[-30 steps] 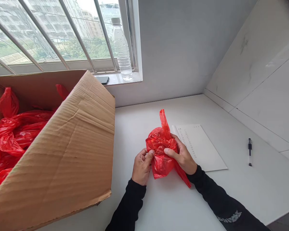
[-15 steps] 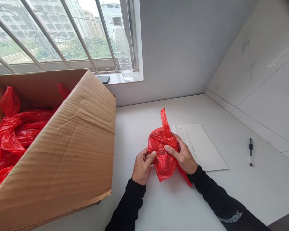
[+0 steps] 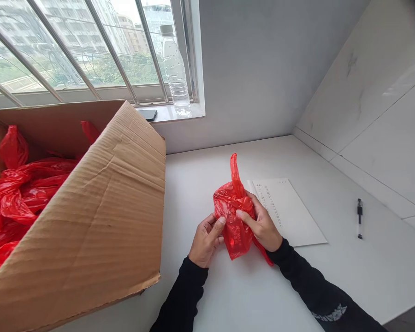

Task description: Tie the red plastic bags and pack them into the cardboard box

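Note:
A crinkled red plastic bag (image 3: 235, 230) is held between my two hands above the white table, one handle strip sticking up and another hanging down by my right wrist. My left hand (image 3: 206, 239) pinches the bag's left edge between thumb and fingers. On the other side, my right hand (image 3: 263, 223) grips it with the thumb pressed on the front and the fingers mostly hidden behind. Whatever the bag may contain cannot be made out.
At left stands a large cardboard box (image 3: 124, 198) with several red plastic bags (image 3: 38, 184) inside. A written-on notepad (image 3: 293, 216) lies behind my right hand, and a pen (image 3: 359, 219) farther right. A water bottle (image 3: 176, 74) and a dark phone-like object (image 3: 148, 115) rest on the windowsill.
Both hands keep their hold on the red bag. Its lower part and hanging strip have shifted slightly; little else differs.

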Tool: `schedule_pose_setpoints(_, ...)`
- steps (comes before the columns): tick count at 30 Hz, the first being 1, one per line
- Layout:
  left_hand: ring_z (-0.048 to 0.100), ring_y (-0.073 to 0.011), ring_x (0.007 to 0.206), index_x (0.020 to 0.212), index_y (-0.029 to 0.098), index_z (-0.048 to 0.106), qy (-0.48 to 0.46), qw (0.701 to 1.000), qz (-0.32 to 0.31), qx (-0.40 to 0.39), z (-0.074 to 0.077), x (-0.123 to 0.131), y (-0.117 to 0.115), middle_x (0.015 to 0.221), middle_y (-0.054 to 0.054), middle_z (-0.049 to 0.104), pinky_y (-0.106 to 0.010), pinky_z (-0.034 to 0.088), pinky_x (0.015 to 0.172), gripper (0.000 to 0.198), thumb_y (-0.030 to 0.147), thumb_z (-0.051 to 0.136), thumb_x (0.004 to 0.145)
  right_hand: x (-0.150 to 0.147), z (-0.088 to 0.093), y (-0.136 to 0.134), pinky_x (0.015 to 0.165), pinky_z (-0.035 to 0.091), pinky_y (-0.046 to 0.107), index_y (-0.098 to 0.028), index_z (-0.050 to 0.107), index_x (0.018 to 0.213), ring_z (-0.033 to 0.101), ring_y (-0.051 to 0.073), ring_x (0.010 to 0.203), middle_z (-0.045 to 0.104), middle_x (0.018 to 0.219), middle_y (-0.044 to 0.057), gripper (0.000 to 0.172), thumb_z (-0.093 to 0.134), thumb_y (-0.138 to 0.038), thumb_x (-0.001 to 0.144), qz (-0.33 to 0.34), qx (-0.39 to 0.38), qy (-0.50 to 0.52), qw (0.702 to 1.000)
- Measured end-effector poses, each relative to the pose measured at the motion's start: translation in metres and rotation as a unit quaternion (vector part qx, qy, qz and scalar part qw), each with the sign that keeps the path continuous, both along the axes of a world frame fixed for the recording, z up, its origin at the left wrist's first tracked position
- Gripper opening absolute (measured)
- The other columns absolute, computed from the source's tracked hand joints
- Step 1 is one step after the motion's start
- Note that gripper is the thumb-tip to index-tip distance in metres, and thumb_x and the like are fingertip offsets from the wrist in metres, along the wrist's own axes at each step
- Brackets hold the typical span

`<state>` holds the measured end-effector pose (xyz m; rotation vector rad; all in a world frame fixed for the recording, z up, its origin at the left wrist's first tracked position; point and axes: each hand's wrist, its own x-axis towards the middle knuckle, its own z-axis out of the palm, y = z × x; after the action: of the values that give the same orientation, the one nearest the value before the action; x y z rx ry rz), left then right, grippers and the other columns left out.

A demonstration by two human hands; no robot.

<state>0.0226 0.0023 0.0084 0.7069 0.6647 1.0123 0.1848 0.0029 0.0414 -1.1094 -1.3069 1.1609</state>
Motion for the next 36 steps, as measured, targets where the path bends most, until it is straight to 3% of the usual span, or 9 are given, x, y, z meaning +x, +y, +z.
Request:
schedule_pose_setpoints(9, 0.069, -0.0218, 0.092, 0.110, 0.015, 0.064, -0.001, 0.999, 0.042, 0.005, -0.005, 0.003, 0.001, 0.108, -0.011, 0.070, -0.028, 0.057, 0.070, 0.037, 0.033, 0.073, 0.079, 0.001, -0.001, 0.000, 0.100, 0.047, 0.041, -0.026, 0.040, 0.141, 0.059, 0.024, 0.115, 0.060, 0.127, 0.006, 0.061, 0.064, -0.028, 0.085, 0.041, -0.002, 0.009, 0.999)
schedule_pose_setpoints(19, 0.070, -0.0211, 0.081, 0.104, 0.014, 0.066, 0.017, 0.999, 0.027, -0.001, -0.008, 0.004, 0.000, 0.092, -0.008, 0.074, -0.031, 0.057, 0.069, 0.035, 0.042, 0.066, 0.083, 0.000, -0.002, 0.001, 0.097, 0.051, 0.039, -0.026, 0.044, 0.135, 0.062, 0.024, 0.112, 0.064, 0.122, 0.006, 0.053, 0.064, -0.035, 0.087, 0.029, -0.029, 0.043, 0.998)
schedule_pose_setpoints(24, 0.069, -0.0205, 0.088, 0.110, 0.015, 0.064, 0.000, 0.999, 0.031, 0.024, -0.004, 0.004, -0.001, 0.102, -0.009, 0.072, -0.029, 0.056, 0.072, 0.034, 0.034, 0.070, 0.082, 0.001, -0.002, 0.000, 0.095, 0.052, 0.040, -0.026, 0.041, 0.138, 0.063, 0.024, 0.110, 0.063, 0.123, 0.008, 0.054, 0.061, -0.037, 0.089, 0.026, -0.029, 0.043, 0.998)
schedule_pose_setpoints(31, 0.069, -0.0201, 0.088, 0.106, 0.016, 0.064, -0.019, 0.996, 0.084, 0.007, -0.006, 0.003, 0.001, 0.100, -0.007, 0.072, -0.028, 0.056, 0.072, 0.029, 0.033, 0.069, 0.083, -0.001, 0.001, -0.004, 0.108, 0.042, 0.043, -0.027, 0.025, 0.148, 0.051, 0.026, 0.127, 0.049, 0.141, 0.008, 0.080, 0.070, -0.029, 0.082, 0.091, -0.016, 0.001, 0.996)
schedule_pose_setpoints(36, 0.070, -0.0199, 0.084, 0.104, 0.016, 0.066, -0.035, 0.997, 0.071, 0.003, -0.012, 0.004, 0.002, 0.092, -0.007, 0.074, -0.028, 0.056, 0.072, 0.028, 0.036, 0.065, 0.085, -0.003, 0.000, -0.005, 0.101, 0.049, 0.044, -0.027, 0.028, 0.146, 0.061, 0.026, 0.115, 0.059, 0.129, 0.009, 0.073, 0.067, -0.030, 0.084, 0.091, -0.028, 0.018, 0.995)
